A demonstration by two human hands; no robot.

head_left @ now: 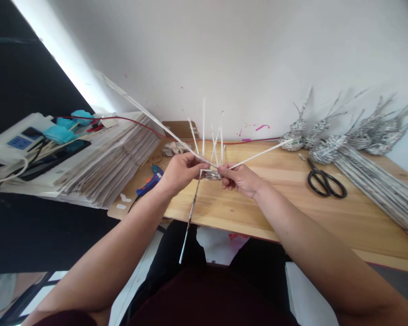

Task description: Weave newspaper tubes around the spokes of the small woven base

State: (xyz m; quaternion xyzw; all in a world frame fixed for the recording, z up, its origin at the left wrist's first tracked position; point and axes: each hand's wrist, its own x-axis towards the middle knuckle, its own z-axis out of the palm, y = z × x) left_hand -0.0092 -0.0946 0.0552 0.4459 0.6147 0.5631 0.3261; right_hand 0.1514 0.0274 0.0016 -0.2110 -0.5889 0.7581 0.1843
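The small woven piece (212, 175) was found at the centre of the frame, raised just above the near part of the wooden surface (221, 213). The left hand (180, 173) was nearly closed, thumb and fingers gripping its left edge; the right hand (244, 180) was pinched at its right edge, thumb against forefinger, its other fingers curled. One long pale strip (139, 107) ran to the upper left, another (258, 156) to the right, and a printed strip (192, 206) hung toward the bottom centre; upright strips (204, 122) stood behind the piece. The step in hand was judged to be the working of strips at the piece's rim. The next move, in this inspector's judgement, called for a firm left grip, even tension and clearance from the uprights. Scissors (315, 170) lay at right, a blue glue gun (151, 183) at left, neither in use
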